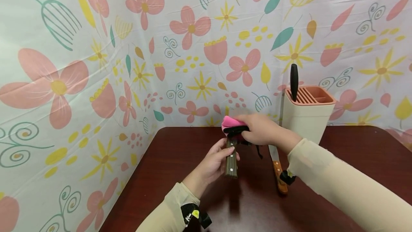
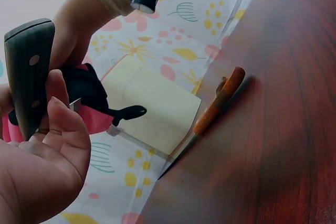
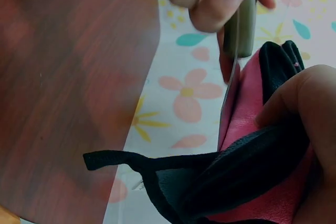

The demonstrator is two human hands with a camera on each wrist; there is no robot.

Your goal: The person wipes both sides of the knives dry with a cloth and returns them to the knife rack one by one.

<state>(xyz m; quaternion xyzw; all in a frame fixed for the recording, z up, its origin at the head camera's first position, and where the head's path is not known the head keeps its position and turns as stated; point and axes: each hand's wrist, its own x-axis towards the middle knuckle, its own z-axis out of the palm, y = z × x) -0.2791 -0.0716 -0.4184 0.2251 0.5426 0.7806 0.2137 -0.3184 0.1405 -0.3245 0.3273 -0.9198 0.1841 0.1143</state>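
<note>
Two hands at a knife, taken from near to far. At the near edge, each pale sleeve [image 1: 164, 212] ends in a black band at the wrist. The left hand [image 1: 212, 164] grips the dark knife [image 1: 231, 160] by its riveted handle, thumb laid along it, raised over the table [image 1: 180, 178]. From the head, the butt points to the near side and the cloth hides the lower blade; the right wrist view supplies this part, with the blade nearly edge-on against the pink side.

To the right, an orange knife [image 1: 278, 176] lies on the wood, its blade running to the far side. The left wrist view shows its full length, which the right arm partly covers from above.

Just beyond the left hand, the right hand [image 1: 262, 129] pinches the pink cloth [image 1: 229, 121], folded, with black edging. Its loose black strap is plainest in the right wrist view. Whether the cloth reaches round both faces of the blade, I cannot tell.

At far right stands a cream block [image 1: 300, 121]. Only the head view shows its slotted top and upright black handle [image 1: 294, 83]. Flowered sheeting [image 1: 199, 60] hangs farthest.
</note>
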